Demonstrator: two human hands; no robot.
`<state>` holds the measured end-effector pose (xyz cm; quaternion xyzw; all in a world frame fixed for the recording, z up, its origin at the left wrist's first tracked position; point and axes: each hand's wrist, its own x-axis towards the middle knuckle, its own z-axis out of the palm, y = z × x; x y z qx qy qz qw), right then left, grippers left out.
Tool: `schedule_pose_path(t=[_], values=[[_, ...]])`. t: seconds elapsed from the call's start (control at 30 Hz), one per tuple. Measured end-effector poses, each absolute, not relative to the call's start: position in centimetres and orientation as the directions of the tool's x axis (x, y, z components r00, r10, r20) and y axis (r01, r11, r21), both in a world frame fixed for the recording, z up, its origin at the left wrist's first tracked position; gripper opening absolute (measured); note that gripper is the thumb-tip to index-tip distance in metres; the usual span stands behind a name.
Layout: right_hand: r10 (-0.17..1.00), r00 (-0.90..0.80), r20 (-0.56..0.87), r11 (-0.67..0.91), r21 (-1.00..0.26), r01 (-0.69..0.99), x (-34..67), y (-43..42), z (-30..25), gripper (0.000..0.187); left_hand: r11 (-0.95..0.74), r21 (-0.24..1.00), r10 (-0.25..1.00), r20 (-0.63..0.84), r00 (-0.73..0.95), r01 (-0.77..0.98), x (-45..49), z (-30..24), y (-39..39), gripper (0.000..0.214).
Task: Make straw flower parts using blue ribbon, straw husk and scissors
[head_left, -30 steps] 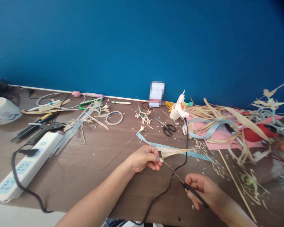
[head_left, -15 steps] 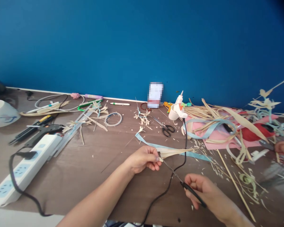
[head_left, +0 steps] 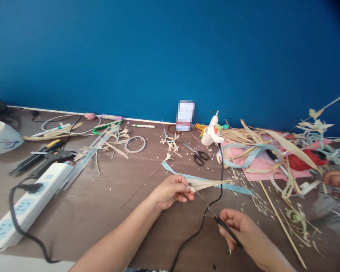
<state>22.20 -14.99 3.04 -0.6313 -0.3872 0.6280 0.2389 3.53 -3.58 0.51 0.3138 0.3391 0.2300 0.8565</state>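
Observation:
My left hand point(head_left: 171, 190) pinches the near end of a pale dried leaf strip point(head_left: 208, 184) that lies across the brown table point(head_left: 107, 196). My right hand point(head_left: 243, 230) is closed on the black handles of a pair of scissors point(head_left: 215, 218), whose thin blades point up-left and meet the strip right beside my left fingertips. A light blue ribbon point(head_left: 175, 172) runs under the strip.
A black cord point(head_left: 204, 219) runs from a white glue gun point(head_left: 212, 130) between my hands. A second pair of black scissors point(head_left: 197, 154) lies behind. A white power strip point(head_left: 25, 206) sits at left. Leaf scraps on pink paper point(head_left: 260, 164) fill the right, where another person's hand point(head_left: 337, 178) shows.
Both hands keep their grips in nearly the same place. The view has tilted slightly, and the other person's hand at the right edge has shifted a little.

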Motion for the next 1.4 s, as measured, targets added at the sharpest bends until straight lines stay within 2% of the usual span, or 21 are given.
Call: schedule_pose_path(t=[0.4,0.57,0.77,1.1,1.4], values=[[0.801,-0.074,-0.594,-0.579,-0.801,0.153,22.5,-15.5,3.2,0.022,0.663,0.735,0.627,-0.444,0.641,-0.14,3.3,0.9,-3.4,0.016],[0.773,-0.169,-0.612,-0.595,-0.791,0.145,23.2,-15.6,3.9,0.024,0.631,0.768,0.635,-0.431,0.641,-0.11,3.1,1.3,-3.4,0.014],[0.725,-0.226,-0.651,-0.614,-0.759,0.215,23.7,-15.1,4.8,0.025,0.616,0.787,0.594,-0.432,0.679,-0.038,2.9,1.5,-3.4,0.008],[0.717,-0.261,-0.646,-0.599,-0.763,0.242,24.0,-14.8,4.0,0.012,0.644,0.764,0.569,-0.446,0.691,-0.036,2.9,1.4,-3.5,0.006],[0.705,-0.259,-0.66,-0.582,-0.748,0.32,24.4,-14.3,4.1,0.014,0.651,0.759,0.54,-0.454,0.708,-0.01,2.9,1.4,-3.6,0.007]])
